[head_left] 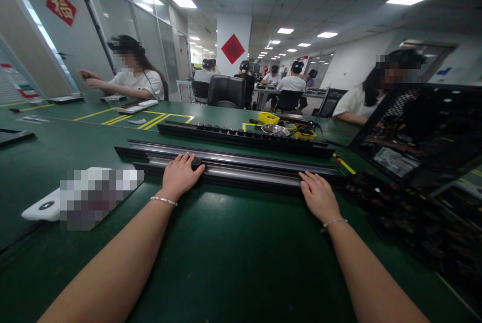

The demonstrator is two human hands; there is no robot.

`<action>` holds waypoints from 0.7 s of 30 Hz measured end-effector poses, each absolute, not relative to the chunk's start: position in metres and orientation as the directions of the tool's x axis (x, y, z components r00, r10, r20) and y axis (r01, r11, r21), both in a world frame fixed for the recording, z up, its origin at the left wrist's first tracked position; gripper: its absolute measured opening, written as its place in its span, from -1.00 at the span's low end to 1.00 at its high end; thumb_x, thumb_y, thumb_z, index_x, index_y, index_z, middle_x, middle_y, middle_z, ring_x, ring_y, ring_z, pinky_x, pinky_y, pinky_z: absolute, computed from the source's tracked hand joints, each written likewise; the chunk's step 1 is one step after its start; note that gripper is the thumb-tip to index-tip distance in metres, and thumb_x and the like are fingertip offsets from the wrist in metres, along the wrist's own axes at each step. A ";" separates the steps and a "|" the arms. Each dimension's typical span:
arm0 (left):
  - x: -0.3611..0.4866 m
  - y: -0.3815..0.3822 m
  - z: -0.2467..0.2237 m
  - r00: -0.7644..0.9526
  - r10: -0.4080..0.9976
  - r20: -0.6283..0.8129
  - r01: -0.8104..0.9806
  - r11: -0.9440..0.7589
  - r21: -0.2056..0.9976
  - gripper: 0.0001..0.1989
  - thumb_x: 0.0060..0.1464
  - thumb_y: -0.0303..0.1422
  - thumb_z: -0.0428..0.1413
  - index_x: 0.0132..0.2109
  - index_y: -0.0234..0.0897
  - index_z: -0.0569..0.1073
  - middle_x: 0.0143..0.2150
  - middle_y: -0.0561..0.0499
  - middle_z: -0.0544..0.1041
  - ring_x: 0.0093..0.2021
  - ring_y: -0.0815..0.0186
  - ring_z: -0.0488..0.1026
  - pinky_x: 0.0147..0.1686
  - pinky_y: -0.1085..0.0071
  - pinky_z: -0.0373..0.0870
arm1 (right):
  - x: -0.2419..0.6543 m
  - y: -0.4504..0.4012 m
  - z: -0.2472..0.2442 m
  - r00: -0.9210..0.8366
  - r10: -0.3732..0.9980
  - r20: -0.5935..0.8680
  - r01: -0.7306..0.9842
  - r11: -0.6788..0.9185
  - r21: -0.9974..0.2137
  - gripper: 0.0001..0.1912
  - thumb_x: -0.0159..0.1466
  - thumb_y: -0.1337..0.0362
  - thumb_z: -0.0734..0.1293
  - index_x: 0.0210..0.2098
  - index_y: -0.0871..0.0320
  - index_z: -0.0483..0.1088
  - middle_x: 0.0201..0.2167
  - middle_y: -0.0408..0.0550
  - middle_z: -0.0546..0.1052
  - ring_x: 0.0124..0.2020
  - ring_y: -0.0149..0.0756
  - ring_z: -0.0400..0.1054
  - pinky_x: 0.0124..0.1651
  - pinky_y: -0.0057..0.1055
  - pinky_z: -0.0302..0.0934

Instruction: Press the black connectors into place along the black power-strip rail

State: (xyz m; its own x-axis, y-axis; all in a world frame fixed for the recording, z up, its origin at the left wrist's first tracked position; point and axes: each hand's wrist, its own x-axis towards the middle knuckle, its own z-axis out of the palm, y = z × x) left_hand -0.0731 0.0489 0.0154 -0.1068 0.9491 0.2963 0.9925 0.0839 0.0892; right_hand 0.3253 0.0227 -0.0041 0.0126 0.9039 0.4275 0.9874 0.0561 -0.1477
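Long dark metal rails lie crosswise on the green table point(233, 262). My left hand point(181, 175) rests over the left part of the nearest rail point(248, 175), its fingers pressed together on the rail and its thumb beside a small black round part point(196, 163). Near the right end of the same rail, my right hand point(319, 195) touches the edge with its fingertips, fingers stretched out. Just behind lies a second rail point(229, 154). Farther back, another rail point(316, 148) has several small black parts in a row along it.
A white device point(41, 207) lies on the left. Dark small parts are heaped point(414, 222) at the right, below a black-framed panel point(414, 132). Beyond the rails are a yellow tray point(268, 118) and a metal dish point(275, 130). People sit at left, right and behind.
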 end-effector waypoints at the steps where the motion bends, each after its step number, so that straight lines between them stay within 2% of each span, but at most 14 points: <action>1: -0.073 0.049 0.015 -0.101 0.948 0.301 0.993 0.078 0.086 -0.31 0.12 0.03 -0.26 0.23 -0.31 0.22 0.29 -0.10 0.19 0.29 0.08 0.08 0.19 0.14 0.07 | 0.326 0.023 -0.005 0.008 0.900 0.435 0.988 0.060 -0.144 -0.46 0.33 0.11 -0.04 0.12 0.15 0.33 0.15 0.00 0.34 0.22 -0.12 0.08 0.22 -0.10 0.02; 6: -0.073 0.048 0.014 -0.083 0.941 0.327 0.994 0.055 0.094 -0.31 0.13 0.00 -0.24 0.24 -0.40 0.19 0.27 -0.13 0.24 0.27 0.11 0.13 0.22 0.15 0.00 | 0.326 0.023 -0.006 -0.001 0.894 0.447 0.988 0.069 -0.136 -0.46 0.33 0.12 -0.04 0.11 0.17 0.34 0.13 0.00 0.35 0.21 -0.14 0.09 0.24 -0.14 0.00; 15: -0.074 0.049 0.012 -0.040 0.947 0.319 0.998 0.023 0.058 -0.36 0.13 0.02 -0.22 0.21 -0.25 0.26 0.29 -0.07 0.21 0.29 0.14 0.09 0.24 0.14 -0.05 | 0.326 0.023 -0.005 0.004 0.903 0.429 0.986 0.068 -0.153 -0.45 0.33 0.10 -0.05 0.12 0.15 0.33 0.15 0.01 0.34 0.22 -0.14 0.07 0.22 -0.11 0.02; 21: -0.071 0.048 0.013 -0.012 0.951 0.308 0.999 -0.003 0.047 -0.36 0.13 0.00 -0.22 0.22 -0.28 0.25 0.30 -0.09 0.18 0.30 0.12 0.08 0.23 0.15 -0.03 | 0.325 0.021 -0.004 0.019 0.906 0.423 0.984 0.059 -0.170 -0.45 0.33 0.07 -0.05 0.13 0.11 0.32 0.15 -0.03 0.34 0.22 -0.12 0.07 0.22 -0.08 0.03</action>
State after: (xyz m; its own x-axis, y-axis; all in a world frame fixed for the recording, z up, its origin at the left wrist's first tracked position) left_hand -0.0713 0.0482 0.0133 -0.0120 0.9515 0.3075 0.9989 -0.0026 0.0470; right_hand 0.3249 0.0210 -0.0037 0.0190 0.9059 0.4230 0.9837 0.0587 -0.1700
